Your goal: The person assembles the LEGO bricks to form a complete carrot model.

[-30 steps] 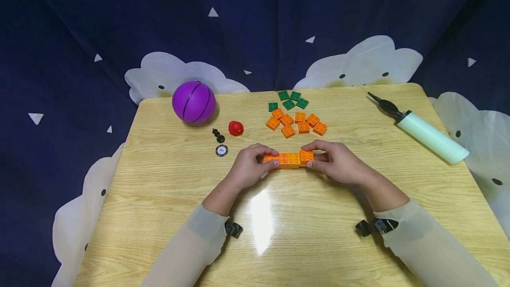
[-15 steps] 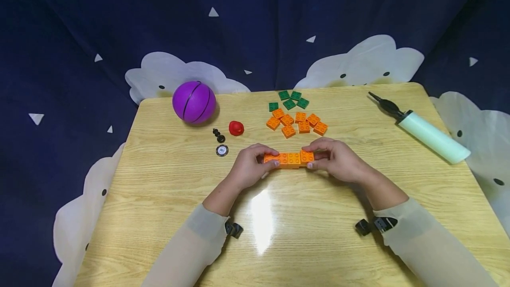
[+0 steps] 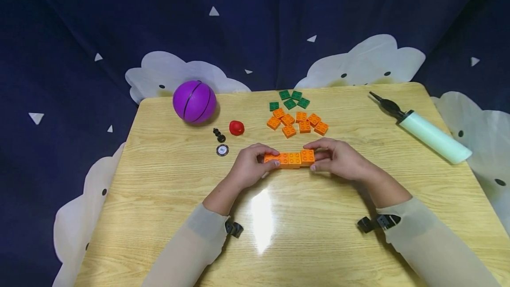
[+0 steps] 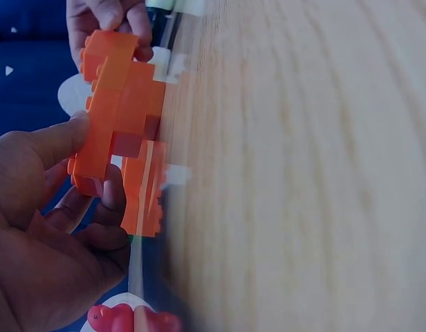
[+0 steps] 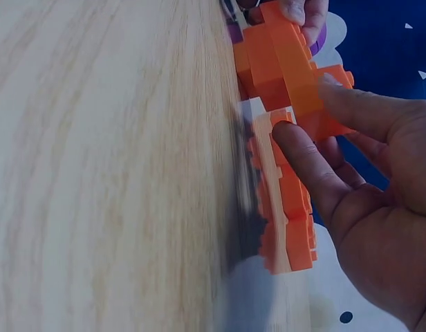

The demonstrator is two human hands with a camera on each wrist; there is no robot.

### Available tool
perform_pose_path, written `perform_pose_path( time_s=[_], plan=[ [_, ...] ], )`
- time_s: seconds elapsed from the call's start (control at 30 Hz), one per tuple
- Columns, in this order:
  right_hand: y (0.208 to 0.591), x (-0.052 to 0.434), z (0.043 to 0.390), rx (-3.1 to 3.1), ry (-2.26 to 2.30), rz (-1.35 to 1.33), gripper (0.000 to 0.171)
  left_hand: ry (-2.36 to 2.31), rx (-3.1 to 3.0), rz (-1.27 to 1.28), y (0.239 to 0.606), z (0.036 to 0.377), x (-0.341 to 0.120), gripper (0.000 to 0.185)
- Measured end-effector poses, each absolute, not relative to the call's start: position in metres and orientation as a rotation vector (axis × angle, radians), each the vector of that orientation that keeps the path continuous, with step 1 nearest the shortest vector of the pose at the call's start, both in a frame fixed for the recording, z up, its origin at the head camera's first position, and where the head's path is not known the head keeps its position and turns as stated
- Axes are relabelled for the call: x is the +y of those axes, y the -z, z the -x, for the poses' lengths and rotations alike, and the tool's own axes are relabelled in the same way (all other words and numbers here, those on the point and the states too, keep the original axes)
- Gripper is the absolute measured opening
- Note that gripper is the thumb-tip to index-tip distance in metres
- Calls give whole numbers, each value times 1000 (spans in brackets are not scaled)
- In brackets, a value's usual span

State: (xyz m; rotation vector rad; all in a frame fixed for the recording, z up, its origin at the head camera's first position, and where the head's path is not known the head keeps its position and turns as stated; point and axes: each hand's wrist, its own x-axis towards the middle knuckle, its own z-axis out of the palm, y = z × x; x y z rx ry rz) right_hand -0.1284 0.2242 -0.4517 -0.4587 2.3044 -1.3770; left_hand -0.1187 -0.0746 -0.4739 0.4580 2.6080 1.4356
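A row of joined orange bricks (image 3: 290,159) stands on the wooden table (image 3: 303,234), just in front of me. My left hand (image 3: 250,166) pinches its left end between thumb and fingers, and my right hand (image 3: 338,159) pinches its right end. In the left wrist view the orange brick row (image 4: 119,114) sits against my left hand's thumb (image 4: 50,142). In the right wrist view the brick row (image 5: 289,69) is held by my right hand's fingers (image 5: 306,166), and its reflection shows in the glossy tabletop.
Behind the row lie several loose orange bricks (image 3: 299,123) and green plates (image 3: 291,100). At the back left are a purple ball (image 3: 194,101), a red piece (image 3: 236,127), small black parts (image 3: 218,135) and a round disc (image 3: 222,149). A hand pump (image 3: 423,129) lies at the right.
The right hand has shifted slightly on the right end of the brick row. The left hand and the row stay in place.
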Motion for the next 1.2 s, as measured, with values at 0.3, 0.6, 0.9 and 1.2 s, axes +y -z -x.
perform_pose_path(
  time_s=[0.3, 0.6, 0.9, 1.2],
  plan=[
    [453, 233, 139, 2373, 1341, 501, 50, -1432, 2602, -453, 472, 119, -74, 19],
    [456, 238, 148, 2470, 1314, 418, 42, -1421, 2601, -441, 471, 118, -74, 19],
    [459, 239, 156, 2640, 1242, 377, 37, -1401, 2615, -444, 471, 118, -73, 20],
    [462, 240, 165, 2810, 1188, 335, 40, -1395, 2618, -441, 470, 118, -73, 21]
  ],
)
